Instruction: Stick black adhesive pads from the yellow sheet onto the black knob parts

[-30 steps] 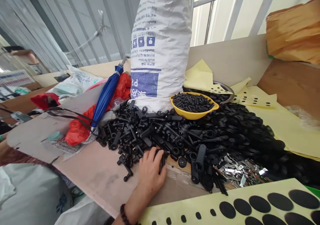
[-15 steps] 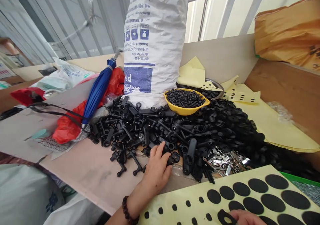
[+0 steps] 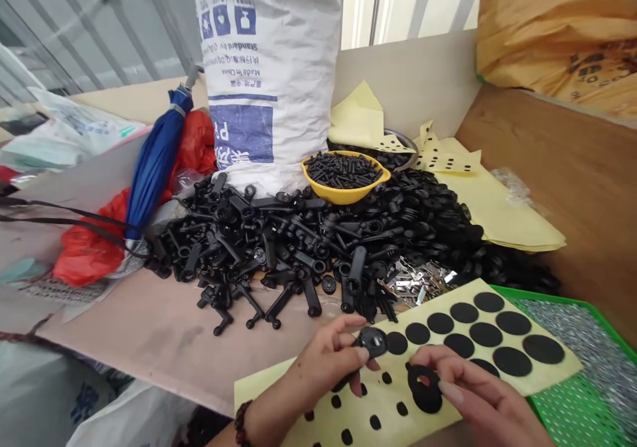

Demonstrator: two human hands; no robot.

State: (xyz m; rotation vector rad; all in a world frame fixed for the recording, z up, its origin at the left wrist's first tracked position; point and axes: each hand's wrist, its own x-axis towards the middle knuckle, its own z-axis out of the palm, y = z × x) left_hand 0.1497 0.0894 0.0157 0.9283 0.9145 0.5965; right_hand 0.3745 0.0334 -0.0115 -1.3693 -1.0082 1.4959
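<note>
My left hand point(image 3: 326, 361), with a dark bead bracelet at the wrist, holds a black crank-like part point(image 3: 372, 342) whose round end faces up. To its right, my right hand point(image 3: 472, 387) pinches a black ring-shaped piece point(image 3: 424, 387) with a hole in it. The two pieces are apart. Both hands are over a yellow sheet point(image 3: 413, 430) bearing large black discs and small black dots. Behind them lies a heap of black plastic parts point(image 3: 279, 235), with small metal clips point(image 3: 415, 281) at its right front.
A yellow bowl point(image 3: 343, 195) of black screw-like pieces stands behind the heap, before a big white sack point(image 3: 273, 56). A blue umbrella point(image 3: 156, 162) and red bags point(image 3: 89, 255) lie left. A green tray point(image 3: 572, 394) with small metal pieces is at right.
My left hand has come back from the heap with a black part, toward my right hand. My right hand has lifted into fuller view with the ring-shaped piece. The camera view has shifted.
</note>
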